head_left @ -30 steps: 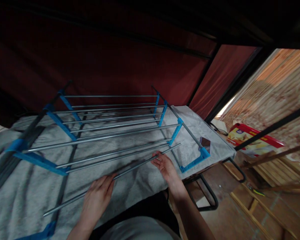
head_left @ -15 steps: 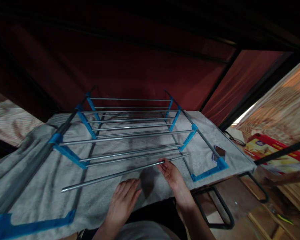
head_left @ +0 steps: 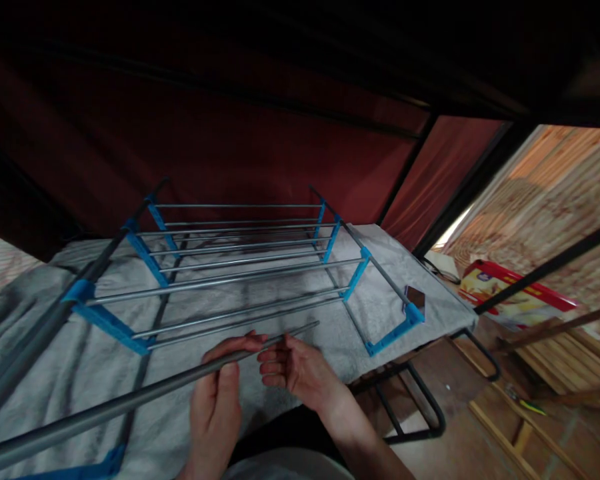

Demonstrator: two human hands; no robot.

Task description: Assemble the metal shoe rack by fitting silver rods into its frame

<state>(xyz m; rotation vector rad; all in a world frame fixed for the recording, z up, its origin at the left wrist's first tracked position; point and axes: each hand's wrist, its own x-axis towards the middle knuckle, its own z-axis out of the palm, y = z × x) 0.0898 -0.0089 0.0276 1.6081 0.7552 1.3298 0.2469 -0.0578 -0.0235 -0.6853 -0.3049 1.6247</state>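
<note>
A loose grey metal tube (head_left: 130, 401) slants across the front, its near end running out of view at the lower left. My left hand (head_left: 216, 393) is closed around it, thumb on the near side and fingers reaching over the top. Close to the tube's far end, my right hand (head_left: 305, 373) pinches it between thumb and fingers, the other fingers curled. Behind both hands lies a rack (head_left: 230, 279) of metal bars joined by blue plastic brackets. Its right front blue bracket (head_left: 397, 332) has no bar attached at this side.
Grey cloth (head_left: 350, 337) covers the surface under the rack. A phone (head_left: 416, 298) lies by the right bracket. To the right are a red and yellow box (head_left: 517, 293), a black metal frame (head_left: 437, 400) and wooden pieces (head_left: 500, 430). A dark red panel (head_left: 260, 147) stands behind.
My left hand has gone from resting open to gripping the tube. The tube has been raised and brought nearer, shifting left, with my right hand still on it. The view has turned slightly right.
</note>
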